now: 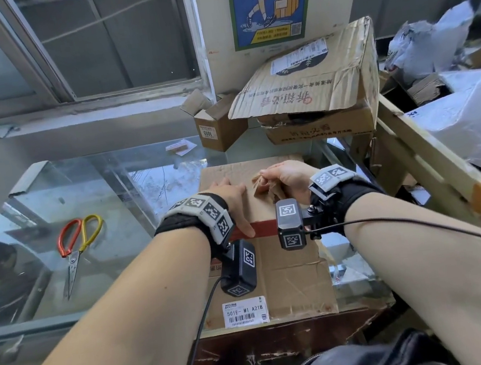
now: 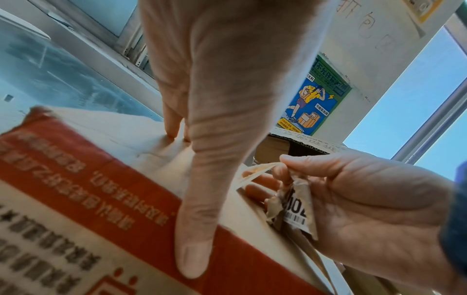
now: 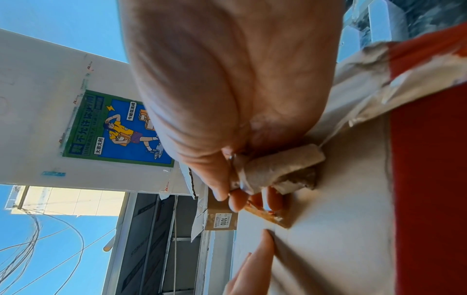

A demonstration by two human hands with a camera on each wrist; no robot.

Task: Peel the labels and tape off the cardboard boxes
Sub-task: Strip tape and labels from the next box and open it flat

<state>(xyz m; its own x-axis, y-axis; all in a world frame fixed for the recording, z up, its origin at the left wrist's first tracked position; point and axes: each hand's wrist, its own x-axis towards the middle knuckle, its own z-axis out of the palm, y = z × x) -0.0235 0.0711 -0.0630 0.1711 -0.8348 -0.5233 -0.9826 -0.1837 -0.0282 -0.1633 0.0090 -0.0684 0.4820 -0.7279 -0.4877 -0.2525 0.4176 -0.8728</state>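
A flattened cardboard box (image 1: 286, 270) with a red band lies on the glass counter (image 1: 89, 197). My left hand (image 1: 236, 204) presses flat on it, fingers straight, thumb along the red band (image 2: 141, 201). My right hand (image 1: 284, 177) holds a crumpled wad of peeled label and tape (image 2: 295, 209) and pinches a tape strip (image 2: 255, 170). That strip is still stuck to the cardboard at its far end (image 3: 270, 217). A white barcode label (image 1: 245, 311) sits stuck on the box's near edge.
Red and yellow scissors (image 1: 79, 247) lie on the glass to the left. Behind stand a small open box (image 1: 216, 130) with a 1010 sticker and a big crushed box (image 1: 312, 82) bearing a shipping label. A wooden frame (image 1: 430, 159) and white bags (image 1: 467, 118) crowd the right.
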